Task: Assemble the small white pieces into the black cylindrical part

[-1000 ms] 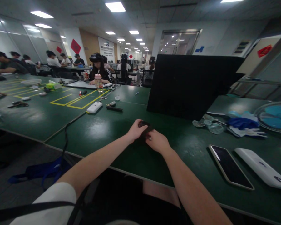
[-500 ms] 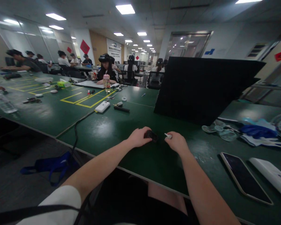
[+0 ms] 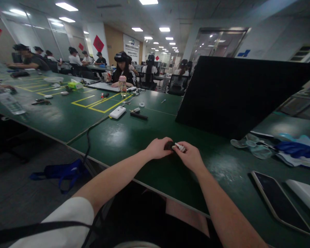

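Over the green table, my left hand grips a small dark object between thumb and fingers. Just to its right, my right hand pinches a small white piece with a narrow tip. The white piece is right beside the dark object; whether they touch is too small to tell. Fingers partly cover both items.
A large black panel stands behind and to the right. At the right lie a phone, a white device and blue gloves. Farther left are a white power bank and a black bar. A person sits across.
My right hand has moved left with the white piece, closing the gap to the dark object in my left hand. The whole view has shifted slightly.
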Tool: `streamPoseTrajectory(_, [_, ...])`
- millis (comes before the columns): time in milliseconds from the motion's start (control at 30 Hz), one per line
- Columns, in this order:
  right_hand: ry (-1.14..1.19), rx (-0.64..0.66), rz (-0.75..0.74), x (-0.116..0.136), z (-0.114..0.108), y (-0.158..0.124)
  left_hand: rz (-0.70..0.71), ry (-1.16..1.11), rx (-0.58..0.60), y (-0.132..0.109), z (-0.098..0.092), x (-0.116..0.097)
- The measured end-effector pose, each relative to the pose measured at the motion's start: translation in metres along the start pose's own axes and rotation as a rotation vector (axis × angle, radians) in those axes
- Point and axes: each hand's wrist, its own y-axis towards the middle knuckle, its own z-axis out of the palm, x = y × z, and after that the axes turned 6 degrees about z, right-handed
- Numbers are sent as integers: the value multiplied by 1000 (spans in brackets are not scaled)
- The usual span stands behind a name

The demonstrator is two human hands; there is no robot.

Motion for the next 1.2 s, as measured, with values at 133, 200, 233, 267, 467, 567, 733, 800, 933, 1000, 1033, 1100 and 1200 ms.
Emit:
streamPoseTrajectory(133, [-66, -85, -117, 0, 8, 2, -25, -5, 17, 1, 0, -3])
streamPoseTrajectory(200, [-112, -109, -89, 3, 8, 1, -34, -37, 34, 1, 1, -3])
streamPoseTrajectory(233, [-130, -104, -61, 4, 6, 1, -32, -52, 39, 1, 1, -3])
streamPoseTrajectory(267, [-141, -84, -32, 6, 4, 0, -28, -62, 39, 1, 2, -2])
streamPoseTrajectory(467, [-74, 128, -30, 10, -8, -6, -16, -60, 8, 1, 3, 2])
streamPoseTrajectory(567, [-62, 101, -90, 10, -8, -7, -19, -70, 14, 1, 2, 1])
streamPoseTrajectory(733, [-44, 60, -41, 12, -3, -6, -20, -78, 28, 0, 1, -2])
streamPoseTrajectory(800, [-52, 62, -10, 12, -1, -6, -2, -62, 34, 0, 0, -3])
streamPoseTrajectory(933, [-75, 27, 37, 12, 1, -6, 15, -33, 34, 0, 1, -4])
streamPoseTrajectory(1000, [-82, -4, 78, 12, 3, -6, 16, -26, 43, 0, 1, -4])
streamPoseTrajectory(1033, [-84, -7, 89, 13, 4, -6, 17, -24, 48, 0, 1, -4])
streamPoseTrajectory(1100, [-90, 12, 73, 14, 5, -6, 21, -15, 55, 0, 1, -4])
streamPoseTrajectory(1200, [-124, 33, -10, 16, 6, -8, 31, -11, 63, 0, 0, -5])
